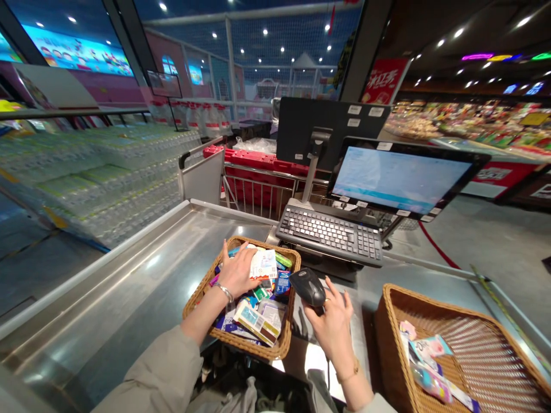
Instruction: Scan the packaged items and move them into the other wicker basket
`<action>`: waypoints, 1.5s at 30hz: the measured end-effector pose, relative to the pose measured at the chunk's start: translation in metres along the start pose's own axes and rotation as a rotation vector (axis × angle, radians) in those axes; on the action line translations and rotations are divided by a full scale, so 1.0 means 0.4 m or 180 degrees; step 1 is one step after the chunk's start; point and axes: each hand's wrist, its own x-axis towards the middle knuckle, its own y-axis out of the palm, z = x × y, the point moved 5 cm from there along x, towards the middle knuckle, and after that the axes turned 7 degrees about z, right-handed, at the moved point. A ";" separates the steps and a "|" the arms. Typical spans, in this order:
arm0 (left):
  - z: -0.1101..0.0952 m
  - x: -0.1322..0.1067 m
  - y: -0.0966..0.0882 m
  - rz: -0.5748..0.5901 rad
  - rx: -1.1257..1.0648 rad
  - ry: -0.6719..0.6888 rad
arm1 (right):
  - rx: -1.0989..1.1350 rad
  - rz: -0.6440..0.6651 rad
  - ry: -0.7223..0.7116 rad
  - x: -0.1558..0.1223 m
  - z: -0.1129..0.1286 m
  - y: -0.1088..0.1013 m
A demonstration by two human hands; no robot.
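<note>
My left hand (236, 272), with a silver bracelet at the wrist, grips a small white box (263, 264) with an orange edge and a printed barcode. It is over a brown wicker basket (280, 350) full of packaged goods, among them a blue packet (283, 282) and a flat box with a gold stripe (257, 323). In my right hand (332, 315) is a black barcode scanner (308, 287), its head turned toward the basket. Some fingers of that hand are loosely spread behind the scanner's handle.
A larger wicker basket (387, 344) with several small packages stands on the right. Behind the scanner are a black keyboard (331, 232) and a lit monitor (400, 178). The metal counter (142, 287) has a raised rim on its left. A shopping cart (253, 186) stands beyond.
</note>
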 end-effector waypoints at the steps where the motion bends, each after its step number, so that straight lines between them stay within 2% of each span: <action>1: -0.008 0.003 -0.001 -0.0034 0.0003 -0.0003 | -0.0020 0.0002 -0.0010 -0.001 0.001 -0.003; 10: -0.070 0.026 -0.013 -0.0283 0.0144 -0.0039 | -0.0158 -0.0005 -0.0072 -0.011 -0.002 -0.025; 25: -0.150 0.059 -0.011 -0.0290 0.0298 0.0070 | -0.0343 -0.0103 -0.0133 -0.031 -0.020 -0.053; 45: -0.239 0.101 -0.011 -0.0319 0.0167 0.0211 | -0.0361 -0.0152 0.0030 -0.065 -0.049 -0.094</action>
